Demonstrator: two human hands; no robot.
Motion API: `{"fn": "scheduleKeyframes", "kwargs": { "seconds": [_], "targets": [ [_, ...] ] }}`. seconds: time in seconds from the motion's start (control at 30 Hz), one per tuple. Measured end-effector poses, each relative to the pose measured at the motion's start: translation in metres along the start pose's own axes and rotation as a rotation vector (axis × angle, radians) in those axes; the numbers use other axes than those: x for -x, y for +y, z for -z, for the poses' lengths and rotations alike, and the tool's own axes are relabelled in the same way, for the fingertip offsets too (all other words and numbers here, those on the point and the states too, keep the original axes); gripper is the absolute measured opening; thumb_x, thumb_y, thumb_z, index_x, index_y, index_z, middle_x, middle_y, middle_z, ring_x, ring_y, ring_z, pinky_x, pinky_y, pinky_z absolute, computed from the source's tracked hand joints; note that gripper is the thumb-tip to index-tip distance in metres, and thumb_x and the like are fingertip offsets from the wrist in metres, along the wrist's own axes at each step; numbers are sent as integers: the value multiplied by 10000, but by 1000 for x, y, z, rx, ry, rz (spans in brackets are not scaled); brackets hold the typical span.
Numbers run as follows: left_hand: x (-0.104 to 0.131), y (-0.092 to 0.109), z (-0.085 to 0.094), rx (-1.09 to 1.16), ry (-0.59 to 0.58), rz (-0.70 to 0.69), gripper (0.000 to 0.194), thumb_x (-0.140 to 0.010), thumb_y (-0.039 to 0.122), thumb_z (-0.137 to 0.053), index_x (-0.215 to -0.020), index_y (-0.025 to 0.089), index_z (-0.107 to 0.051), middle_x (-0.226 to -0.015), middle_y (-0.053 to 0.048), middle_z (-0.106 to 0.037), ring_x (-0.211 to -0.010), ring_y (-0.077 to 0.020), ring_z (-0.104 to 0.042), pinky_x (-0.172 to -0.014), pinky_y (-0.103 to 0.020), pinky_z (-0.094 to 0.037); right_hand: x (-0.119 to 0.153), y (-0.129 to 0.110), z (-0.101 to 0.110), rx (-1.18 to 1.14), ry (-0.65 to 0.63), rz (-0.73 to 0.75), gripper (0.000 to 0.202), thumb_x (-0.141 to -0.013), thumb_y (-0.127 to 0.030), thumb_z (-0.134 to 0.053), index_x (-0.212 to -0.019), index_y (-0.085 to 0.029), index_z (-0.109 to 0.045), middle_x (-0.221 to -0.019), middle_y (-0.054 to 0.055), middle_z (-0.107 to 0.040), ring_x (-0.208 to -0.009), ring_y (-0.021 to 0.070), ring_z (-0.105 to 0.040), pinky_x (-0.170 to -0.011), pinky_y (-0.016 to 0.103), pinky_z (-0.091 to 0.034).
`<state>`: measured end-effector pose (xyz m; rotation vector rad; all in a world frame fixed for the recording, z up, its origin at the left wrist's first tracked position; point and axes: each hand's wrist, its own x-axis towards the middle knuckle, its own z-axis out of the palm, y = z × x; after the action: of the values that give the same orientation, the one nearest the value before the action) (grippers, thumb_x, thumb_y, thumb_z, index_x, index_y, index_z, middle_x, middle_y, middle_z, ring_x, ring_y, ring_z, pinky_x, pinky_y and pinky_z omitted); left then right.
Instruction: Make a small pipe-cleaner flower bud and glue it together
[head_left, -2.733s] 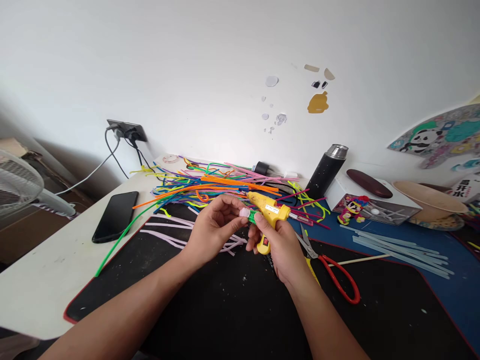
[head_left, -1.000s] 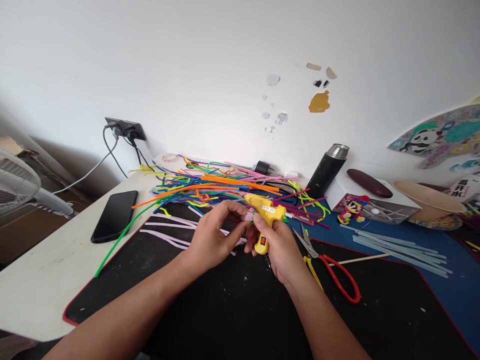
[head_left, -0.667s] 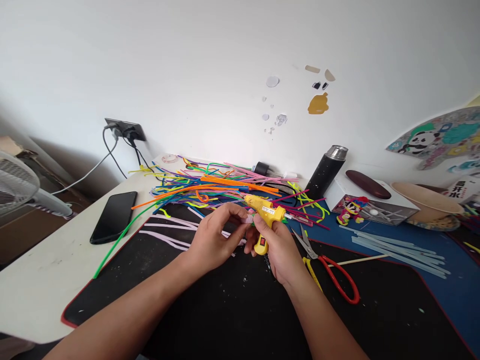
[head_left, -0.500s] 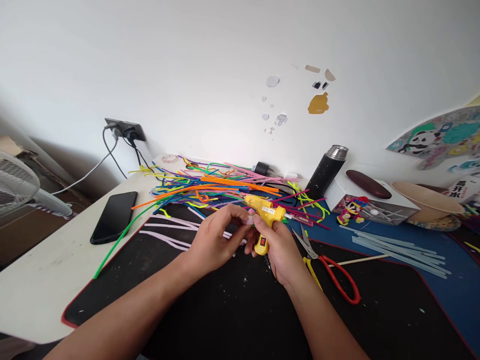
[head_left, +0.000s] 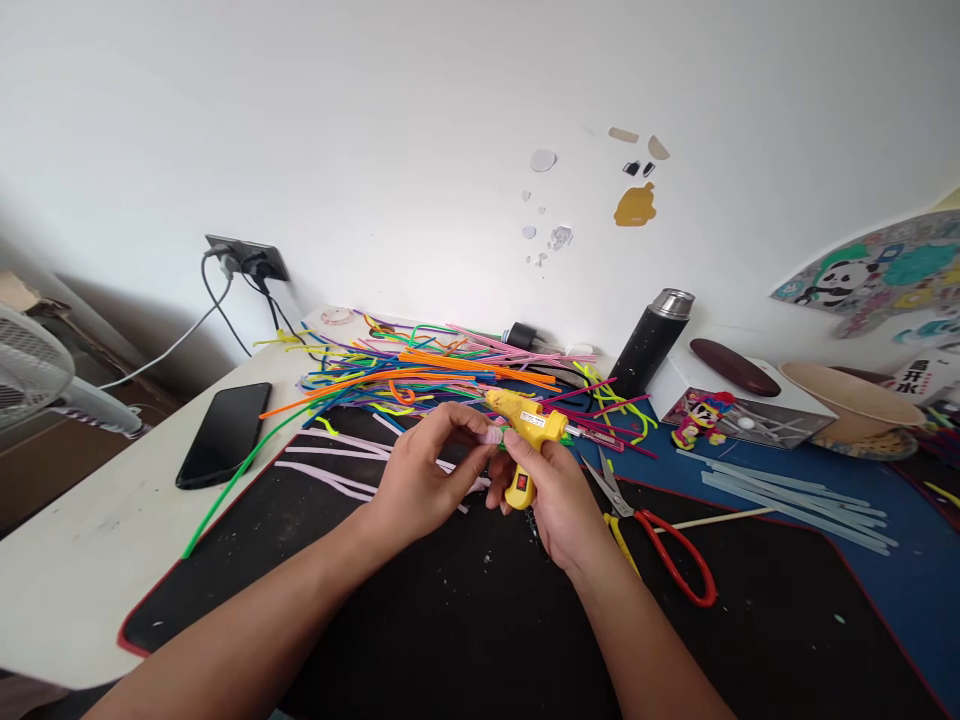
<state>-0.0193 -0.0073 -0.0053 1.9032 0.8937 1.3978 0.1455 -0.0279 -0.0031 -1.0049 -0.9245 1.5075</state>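
My right hand (head_left: 559, 490) is closed around a yellow hot glue gun (head_left: 529, 425), whose nozzle points to the upper left. Between the thumb and fingers of my left hand (head_left: 431, 470) is a small pale pink-lilac coil (head_left: 491, 436), apparently of pipe cleaner. My right thumb and fingertips come up close beside the coil; whether they touch it I cannot tell. Pale lilac pipe cleaners (head_left: 330, 470) lie on the black mat (head_left: 465, 620) left of my left hand. The glue gun's back end faces a clear pink-tinted stick-like tool (head_left: 600, 437).
A heap of coloured pipe cleaners (head_left: 420, 365) spreads along the wall. Red-handled scissors (head_left: 675, 555) lie open at right, near glue sticks (head_left: 802, 500). A phone (head_left: 225, 435) is at left. A black flask (head_left: 652, 340), a small figurine (head_left: 701, 420) and a bowl (head_left: 847, 400) stand at the back right.
The pink-lilac coil shows a little more clearly between my left fingers. Both hands and the glue gun stay almost in place; the whole view shifts slightly.
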Motion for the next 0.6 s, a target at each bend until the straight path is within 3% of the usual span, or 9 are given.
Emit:
{"fn": "scheduleKeyframes", "kwargs": {
  "seconds": [0.5, 0.6],
  "targets": [
    [-10, 6, 1, 316, 117, 218, 257, -878, 304, -830, -965, 202, -611, -922, -29, -700, -815, -148, -699, -774, -272, -603, 0, 0, 1, 23, 1, 19, 437, -851, -581, -791, -735, -174, -682, -669, 21, -675, -478, 144, -640, -429, 233, -436],
    [-12, 4, 2, 346, 133, 215, 285, -863, 329, -848, -958, 202, -611, -909, -25, -694, -829, -153, -702, -783, -274, -604, 0, -1, 1, 20, 23, 37, 454, -848, -618, -789, -784, -182, -682, -694, 20, -685, -487, 148, -649, -432, 233, -441]
  ]
}}
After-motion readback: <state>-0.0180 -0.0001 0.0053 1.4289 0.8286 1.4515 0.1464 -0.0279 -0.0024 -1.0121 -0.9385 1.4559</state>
